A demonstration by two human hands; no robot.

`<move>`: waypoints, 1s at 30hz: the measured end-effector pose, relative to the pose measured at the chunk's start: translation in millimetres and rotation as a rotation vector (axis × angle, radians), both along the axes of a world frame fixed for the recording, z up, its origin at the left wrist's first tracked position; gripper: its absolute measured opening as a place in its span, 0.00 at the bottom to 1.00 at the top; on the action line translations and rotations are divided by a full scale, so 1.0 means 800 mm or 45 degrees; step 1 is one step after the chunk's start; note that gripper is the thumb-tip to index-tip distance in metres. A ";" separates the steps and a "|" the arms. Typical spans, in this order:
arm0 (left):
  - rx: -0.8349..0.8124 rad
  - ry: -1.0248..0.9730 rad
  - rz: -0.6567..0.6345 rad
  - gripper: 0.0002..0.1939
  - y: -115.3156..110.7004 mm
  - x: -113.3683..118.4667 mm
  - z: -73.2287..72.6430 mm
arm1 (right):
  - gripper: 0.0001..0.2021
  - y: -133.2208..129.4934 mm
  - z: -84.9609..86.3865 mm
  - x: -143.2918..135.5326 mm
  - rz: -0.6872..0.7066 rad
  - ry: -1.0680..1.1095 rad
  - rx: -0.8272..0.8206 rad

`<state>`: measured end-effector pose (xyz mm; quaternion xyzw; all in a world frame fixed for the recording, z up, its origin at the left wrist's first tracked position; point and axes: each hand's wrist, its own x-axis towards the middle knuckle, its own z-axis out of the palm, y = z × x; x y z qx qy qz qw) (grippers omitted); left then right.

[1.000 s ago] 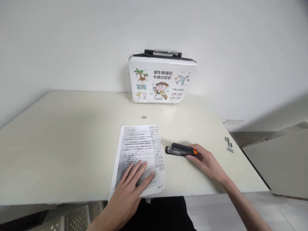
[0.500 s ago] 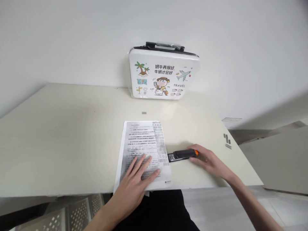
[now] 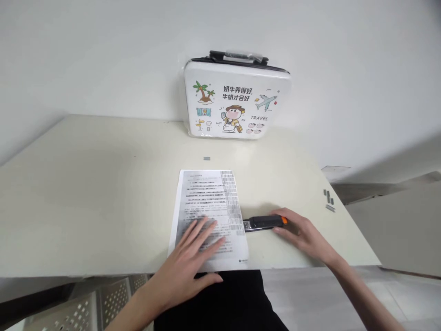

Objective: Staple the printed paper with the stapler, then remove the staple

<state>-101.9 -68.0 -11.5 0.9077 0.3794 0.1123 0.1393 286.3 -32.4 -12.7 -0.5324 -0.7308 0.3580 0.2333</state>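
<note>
The printed paper (image 3: 210,197) lies on the pale tabletop (image 3: 103,197), its near end reaching the front edge and its dense lines of text running across; a column of barcode-like marks runs down its right side. On the lower left part of the paper rests the left hand (image 3: 184,271), palm down, its fingers spread and straight, gripping nothing; the thumb sticks out past the near edge of the paper, above the dark clothing (image 3: 220,305) over the person's lap. Just right of the paper is a black stapler (image 3: 265,223) with an orange rear end, lying crosswise so that its front end meets the paper's right edge; whether that edge sits between the stapler's arms I cannot tell. The right hand (image 3: 301,234), further right of the paper, grasps the stapler's orange end, thumb on the near side and fingers on the far side. A single small grey strip (image 3: 206,158) lies just beyond the paper's far edge, and a little cluster of similar grey strips (image 3: 329,201) lies well to the right of the paper. Behind the paper, near the wall (image 3: 103,55), a white case (image 3: 237,101) with cartoon prints and a black handle stands upright, leaning slightly back.
</note>
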 end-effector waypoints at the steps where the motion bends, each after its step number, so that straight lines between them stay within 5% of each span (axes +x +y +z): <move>1: 0.018 0.000 0.034 0.38 0.004 -0.010 0.000 | 0.16 -0.003 -0.002 0.004 -0.027 -0.007 0.004; 7: 0.159 0.091 0.175 0.38 0.025 -0.075 -0.004 | 0.18 -0.030 -0.011 0.033 -0.289 -0.002 0.008; 13: 0.247 0.120 0.114 0.38 0.035 -0.070 -0.008 | 0.19 -0.053 -0.018 0.036 -0.434 0.065 0.074; 21: 0.221 0.072 -0.001 0.38 0.061 0.014 -0.008 | 0.18 -0.073 -0.026 0.044 -0.571 0.211 0.093; 30: 0.034 -0.134 -0.180 0.35 0.147 0.172 -0.035 | 0.16 -0.077 -0.018 0.039 -0.702 0.164 0.206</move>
